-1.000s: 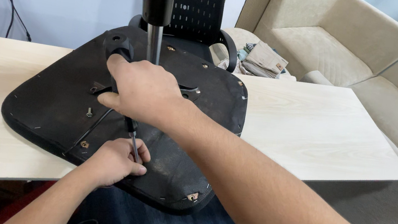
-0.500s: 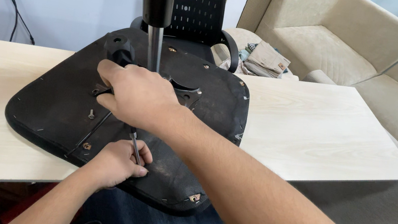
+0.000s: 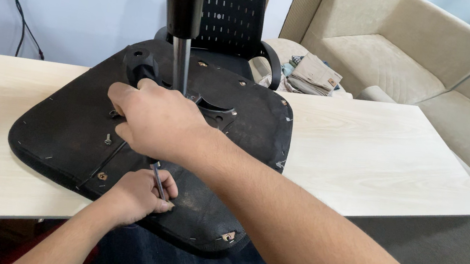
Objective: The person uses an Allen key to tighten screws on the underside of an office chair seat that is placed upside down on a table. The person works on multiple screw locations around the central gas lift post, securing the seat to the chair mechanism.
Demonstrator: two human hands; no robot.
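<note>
Head view: mid-frame, the upturned chair seat [image 3: 149, 151] lies on the table [image 3: 375, 161], likely heavy and rigid; grip its rim. The left hand [image 3: 137, 195] pinches a hex key [image 3: 157, 181]; the right hand [image 3: 158, 122] clasps the seat mechanism [image 3: 214, 108]

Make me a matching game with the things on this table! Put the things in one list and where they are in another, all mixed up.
Things:
1. Chair seat
2. Metal pole
3. Thin tool
4. Sofa

Places:
A. In the left hand
B. Behind the table, on the right
C. Lying upside down on the table
D. Sticking up just behind the right hand

Pairs: 1-C, 2-D, 3-A, 4-B
</note>
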